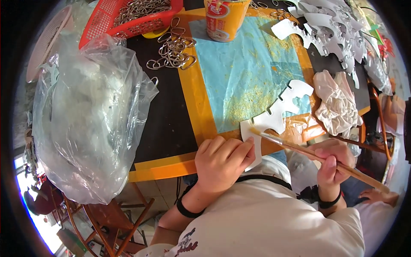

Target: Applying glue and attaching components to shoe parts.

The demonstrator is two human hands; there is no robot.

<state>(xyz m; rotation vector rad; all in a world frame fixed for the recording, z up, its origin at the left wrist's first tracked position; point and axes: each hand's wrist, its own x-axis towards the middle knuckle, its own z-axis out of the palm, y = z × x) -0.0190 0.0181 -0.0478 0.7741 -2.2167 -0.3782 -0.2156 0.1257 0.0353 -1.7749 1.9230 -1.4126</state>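
A white cut-out piece (274, 115) with slots and a scalloped edge lies across the near right part of a blue sheet (227, 73) taped to the table. My left hand (224, 162) is closed on its near end, thumb on top, at the table's edge. In my right hand (334, 160) is a long wooden-handled brush (295, 148), gripped along the handle. Its bristles touch or hover just over the piece's near end; I cannot tell which. Yellowish specks cover the blue sheet beside the piece.
Metal rings (175, 53) lie loose near a red basket (98, 21) holding more. A large clear plastic bag (92, 115) fills the left side. An orange paper tub (225, 19) stands at the back. Rightward are a crumpled white cloth (336, 103) and piled white cut-outs (329, 25).
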